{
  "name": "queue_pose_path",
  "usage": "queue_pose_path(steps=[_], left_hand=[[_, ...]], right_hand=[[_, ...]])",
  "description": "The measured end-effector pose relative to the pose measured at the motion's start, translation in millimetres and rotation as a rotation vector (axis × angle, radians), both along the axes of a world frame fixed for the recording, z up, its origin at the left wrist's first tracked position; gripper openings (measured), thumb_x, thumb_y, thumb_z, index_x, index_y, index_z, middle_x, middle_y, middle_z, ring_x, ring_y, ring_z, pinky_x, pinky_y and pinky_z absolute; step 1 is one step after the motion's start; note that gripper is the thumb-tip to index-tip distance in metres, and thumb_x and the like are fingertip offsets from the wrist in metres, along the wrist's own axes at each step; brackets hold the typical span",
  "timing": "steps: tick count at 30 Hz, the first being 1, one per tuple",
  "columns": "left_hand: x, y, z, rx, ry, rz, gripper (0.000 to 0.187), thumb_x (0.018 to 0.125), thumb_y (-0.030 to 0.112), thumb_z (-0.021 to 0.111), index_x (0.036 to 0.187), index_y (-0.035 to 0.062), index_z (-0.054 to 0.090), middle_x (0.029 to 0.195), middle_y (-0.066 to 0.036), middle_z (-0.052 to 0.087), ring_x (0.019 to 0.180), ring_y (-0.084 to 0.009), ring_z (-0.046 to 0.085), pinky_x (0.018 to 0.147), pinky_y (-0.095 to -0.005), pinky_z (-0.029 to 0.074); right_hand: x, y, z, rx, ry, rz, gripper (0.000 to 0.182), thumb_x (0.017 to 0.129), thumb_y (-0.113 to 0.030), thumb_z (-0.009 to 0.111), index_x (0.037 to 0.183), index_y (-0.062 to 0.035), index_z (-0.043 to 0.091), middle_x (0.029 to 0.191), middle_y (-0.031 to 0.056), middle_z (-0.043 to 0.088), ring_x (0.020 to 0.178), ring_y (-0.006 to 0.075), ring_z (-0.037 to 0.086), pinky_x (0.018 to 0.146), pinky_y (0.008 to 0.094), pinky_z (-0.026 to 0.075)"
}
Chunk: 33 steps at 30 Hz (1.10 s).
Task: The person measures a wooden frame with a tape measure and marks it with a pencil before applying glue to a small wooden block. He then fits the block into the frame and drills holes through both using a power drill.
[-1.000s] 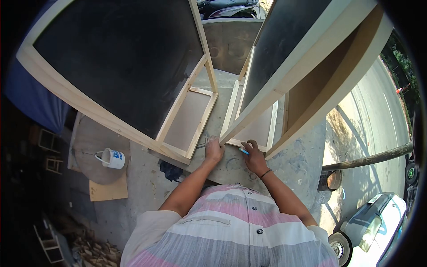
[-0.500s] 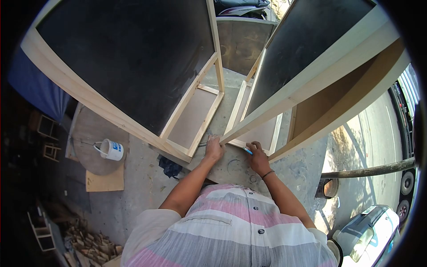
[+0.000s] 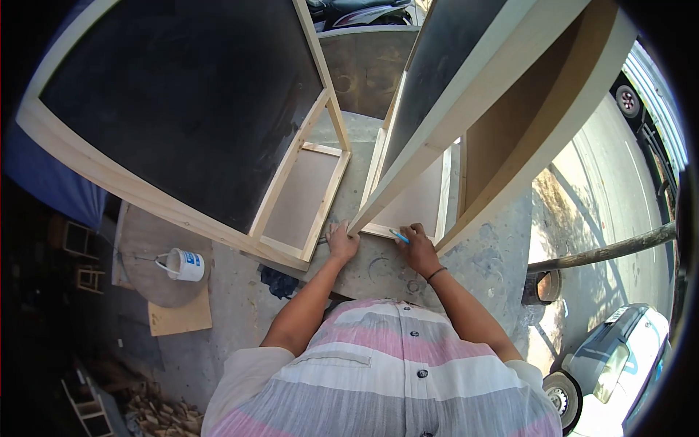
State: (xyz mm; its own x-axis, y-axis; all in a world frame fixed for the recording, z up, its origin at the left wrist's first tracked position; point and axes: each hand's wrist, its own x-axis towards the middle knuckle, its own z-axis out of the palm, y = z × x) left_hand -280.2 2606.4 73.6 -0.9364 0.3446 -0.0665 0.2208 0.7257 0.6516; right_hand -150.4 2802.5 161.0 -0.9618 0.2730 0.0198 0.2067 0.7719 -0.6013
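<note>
My left hand point(image 3: 342, 242) is closed around the lower corner of the right-hand wooden frame point(image 3: 416, 159), which carries a dark panel. Between the fingers of my right hand point(image 3: 419, 249) is a blue pen-like object point(image 3: 399, 235), its tip pointing up and left near the frame's bottom rail. Left of my hands stands a second wooden frame point(image 3: 131, 189) with a large black panel point(image 3: 182, 109). Both frames rest on a grey work surface point(image 3: 378, 273).
A white bucket point(image 3: 184, 265) stands on a round board at the left. Scrap wood point(image 3: 164, 411) is piled at the lower left. To the right are a wooden pole point(image 3: 604, 249) and a vehicle point(image 3: 619, 364); a motorbike point(image 3: 368, 14) shows at the top.
The view has shifted, so the frames sit further left. The blue pen-like object has come away slightly left of my right fingers and shows more clearly. My left hand keeps its place at the frame corner.
</note>
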Motion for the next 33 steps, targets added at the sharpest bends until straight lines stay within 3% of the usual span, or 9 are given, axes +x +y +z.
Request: queue_pose_path(steps=[7,10,12,15,22,31,33], left_hand=[[-6.5,-0.4,5.6,-0.070,0.014,-0.091,0.039,0.077,0.023,0.071,0.111,0.0081,0.060,0.109,-0.013,0.064,0.114,-0.0356,0.050,0.096,-0.0499,0.038],[0.0,2.4,13.4,-0.039,0.090,-0.079,0.034,0.077,0.022,0.073,0.106,0.0059,0.065,0.102,-0.016,0.066,0.105,-0.0379,0.055,0.093,-0.0491,0.041],[4.9,4.6,17.1,0.128,0.148,-0.027,0.024,0.078,0.019,0.072,0.097,0.0046,0.069,0.095,-0.018,0.067,0.097,-0.0404,0.057,0.091,-0.0481,0.043],[9.3,3.7,24.4,0.164,0.146,-0.005,0.021,0.078,0.018,0.072,0.092,0.0032,0.070,0.092,-0.020,0.066,0.093,-0.0422,0.057,0.091,-0.0473,0.043],[9.1,3.6,16.3,0.131,0.122,-0.018,0.023,0.077,0.020,0.072,0.091,0.0014,0.069,0.097,-0.020,0.065,0.098,-0.0416,0.055,0.092,-0.0478,0.042],[10.8,4.2,7.3,0.106,0.210,-0.036,0.036,0.077,0.019,0.071,0.107,0.0018,0.063,0.106,-0.018,0.062,0.107,-0.0401,0.051,0.092,-0.0484,0.043],[-10.5,-9.6,17.4,0.002,-0.205,-0.289,0.045,0.076,0.017,0.068,0.118,0.0004,0.062,0.106,-0.015,0.065,0.100,-0.0305,0.057,0.086,-0.0408,0.046]], right_hand=[[-1.0,-5.3,6.2,-0.011,-0.023,-0.069,0.040,0.079,-0.009,0.069,0.117,-0.0056,0.057,0.116,0.0191,0.053,0.095,0.0410,0.063,0.083,0.0474,0.053],[-4.8,-6.5,-4.0,0.035,-0.019,-0.080,0.036,0.078,-0.007,0.067,0.112,-0.0050,0.055,0.110,0.0192,0.053,0.089,0.0411,0.063,0.079,0.0493,0.053],[-10.3,-4.6,-7.5,0.083,-0.020,-0.091,0.033,0.078,-0.005,0.066,0.108,-0.0046,0.054,0.106,0.0194,0.053,0.086,0.0411,0.063,0.077,0.0504,0.053],[-13.5,-2.5,-9.0,0.183,-0.059,-0.056,0.023,0.084,-0.004,0.055,0.107,-0.0041,0.053,0.105,0.0196,0.054,0.079,0.0390,0.066,0.070,0.0508,0.054],[-7.5,-0.6,-4.2,0.160,-0.039,-0.018,0.025,0.084,-0.008,0.061,0.106,-0.0047,0.052,0.104,0.0183,0.055,0.080,0.0386,0.066,0.071,0.0499,0.054],[-7.0,5.2,-0.1,0.124,-0.037,0.008,0.035,0.079,-0.010,0.072,0.107,-0.0043,0.051,0.107,0.0185,0.055,0.084,0.0407,0.065,0.072,0.0505,0.053],[-8.6,1.7,9.1,0.126,-0.044,0.033,0.036,0.079,-0.010,0.072,0.108,-0.0045,0.051,0.108,0.0188,0.054,0.085,0.0413,0.065,0.072,0.0514,0.053]])
